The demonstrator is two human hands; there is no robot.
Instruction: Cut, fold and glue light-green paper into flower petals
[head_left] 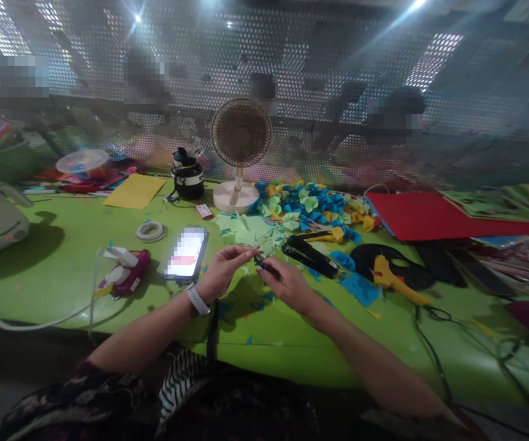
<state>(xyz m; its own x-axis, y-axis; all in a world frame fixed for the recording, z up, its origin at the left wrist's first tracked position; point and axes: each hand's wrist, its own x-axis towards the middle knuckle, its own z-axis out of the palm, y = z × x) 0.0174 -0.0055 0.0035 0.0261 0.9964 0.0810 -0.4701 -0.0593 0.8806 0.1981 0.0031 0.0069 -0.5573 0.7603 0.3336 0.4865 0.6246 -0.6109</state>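
Note:
My left hand [226, 269], with a pale watch on the wrist, is closed in a pinch. Its fingertips meet those of my right hand [287, 285], which is closed too. Between them is a small dark bit, too small and shaded to name. Just beyond the fingers lie pale green paper pieces [248, 229]. A black stapler [312, 256] rests to the right of my right hand. On the left, a phone [187, 254] with a lit screen lies close to my left hand. Small blue scraps are scattered on the table under both hands.
Behind stands a fan [241, 135], beside a heap of blue, green and yellow paper flowers [312, 202]. A yellow glue gun [397, 282] with a trailing cord lies right. Left are a purple power strip [133, 275], a tape roll [150, 231] and a black bottle [188, 177].

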